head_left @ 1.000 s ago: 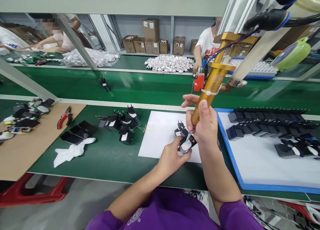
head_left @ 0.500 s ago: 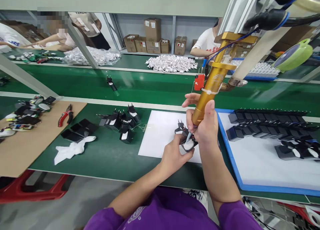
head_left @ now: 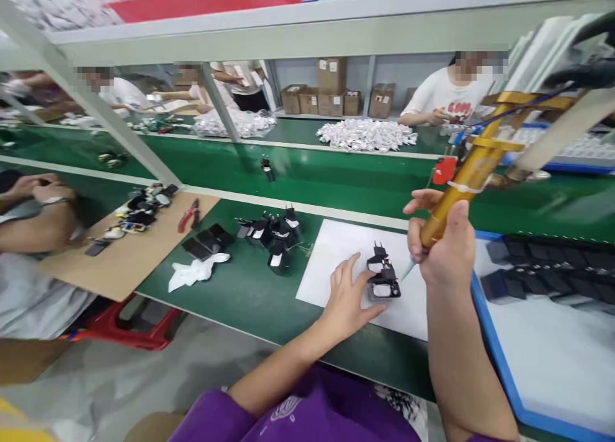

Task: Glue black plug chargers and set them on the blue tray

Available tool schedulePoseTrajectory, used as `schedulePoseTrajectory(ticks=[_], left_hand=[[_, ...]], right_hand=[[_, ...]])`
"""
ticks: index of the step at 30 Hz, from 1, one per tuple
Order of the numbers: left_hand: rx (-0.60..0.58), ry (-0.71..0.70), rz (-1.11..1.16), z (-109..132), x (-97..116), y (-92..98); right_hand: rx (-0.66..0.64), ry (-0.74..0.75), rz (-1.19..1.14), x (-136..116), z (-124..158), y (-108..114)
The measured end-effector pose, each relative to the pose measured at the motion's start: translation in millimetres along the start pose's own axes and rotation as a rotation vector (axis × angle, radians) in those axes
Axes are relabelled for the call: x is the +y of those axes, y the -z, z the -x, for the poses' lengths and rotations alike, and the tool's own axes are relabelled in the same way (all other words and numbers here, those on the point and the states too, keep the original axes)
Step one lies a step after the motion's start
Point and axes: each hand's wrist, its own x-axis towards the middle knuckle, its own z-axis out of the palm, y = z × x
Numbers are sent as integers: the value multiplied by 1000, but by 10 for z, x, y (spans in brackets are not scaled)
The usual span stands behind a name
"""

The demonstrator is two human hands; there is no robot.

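In the head view my right hand [head_left: 446, 253] is wrapped round a gold cylindrical dispensing gun [head_left: 461, 195], its forefinger stretched out and its grey tapered nozzle pointing down-left. The nozzle tip is just right of the opened black plug adapters [head_left: 384, 291], apart from them. White material shows inside the nearer housing. My left hand [head_left: 342, 294] lies open at their left side, fingers spread, with a fingertip at the edge of the adapters. Beneath them is a white sheet [head_left: 317, 275] on the green bench.
Several black adapters [head_left: 278, 259] are heaped left of the sheet, near black covers [head_left: 207, 242], a white cloth [head_left: 195, 272] and red pliers [head_left: 188, 216]. A blue-rimmed tray [head_left: 487, 343] with black housings stands right. A co-worker's hands [head_left: 45, 189] are at far left.
My right hand has lifted the nozzle out of the adapter and off to its right. My left hand has let go and spread its fingers. The camera view has turned left.
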Motion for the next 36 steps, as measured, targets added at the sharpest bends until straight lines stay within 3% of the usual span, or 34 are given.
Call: schedulePoseTrajectory(ticks=[3, 5, 7, 10, 12, 15, 21, 25, 30, 36], left_hand=[[221, 44, -123, 140, -287, 240], [424, 150, -258, 250, -571, 413], [536, 263, -320, 337, -872, 546], [458, 410, -201, 398, -1208, 652], [367, 521, -93, 400, -1284, 687], [314, 580, 44, 383, -1177, 721], [110, 399, 331, 320, -696, 568], [-3, 338, 395, 249, -534, 403], [68, 294, 425, 143, -488, 402], [245, 379, 496, 118, -633, 365]], right_hand=[[-1, 2, 4, -1, 14, 6], [-6, -2, 4, -3, 22, 8], [-11, -4, 4, -7, 28, 6], [-6, 2, 13, -12, 33, 1], [-3, 6, 16, -14, 34, -2], [-8, 3, 5, -13, 37, -6], [-13, 0, -10, -12, 38, -13], [-17, -10, -10, -15, 35, -16], [-18, -8, 4, -12, 32, -11], [-26, -31, -6, -15, 34, -11]])
